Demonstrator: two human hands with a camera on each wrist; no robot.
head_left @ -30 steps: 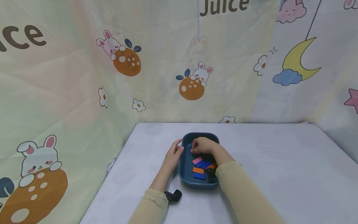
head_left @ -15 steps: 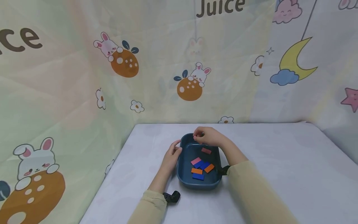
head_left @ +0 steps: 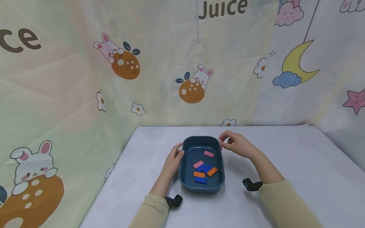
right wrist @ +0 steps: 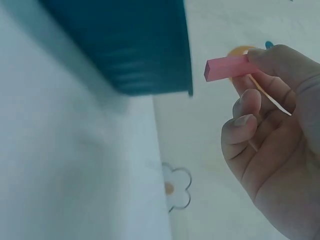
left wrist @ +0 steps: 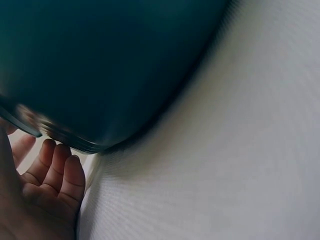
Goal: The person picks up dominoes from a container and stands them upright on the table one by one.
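Note:
A dark blue rectangular tray sits on the table, with small flat rectangular blocks inside. My left hand grips its left side, thumb at the rim and fingers against the outer wall. Just past the tray's right rim, my right hand pinches a pink block between thumb and forefinger, its other fingers loosely curled. Another pink block lies alone in the tray's upper part. Lower down, a pink block, blue blocks and orange blocks lie close together, some overlapping.
A white cloth covers the table. Behind it and on both sides hangs a printed fabric backdrop with rabbits, a moon and flowers. A black wrist device is on the right wrist; another black device is on the left.
My right hand has come up from inside the tray and moved right, past its right rim, carrying the pink block. My left hand has stayed at the tray's left side.

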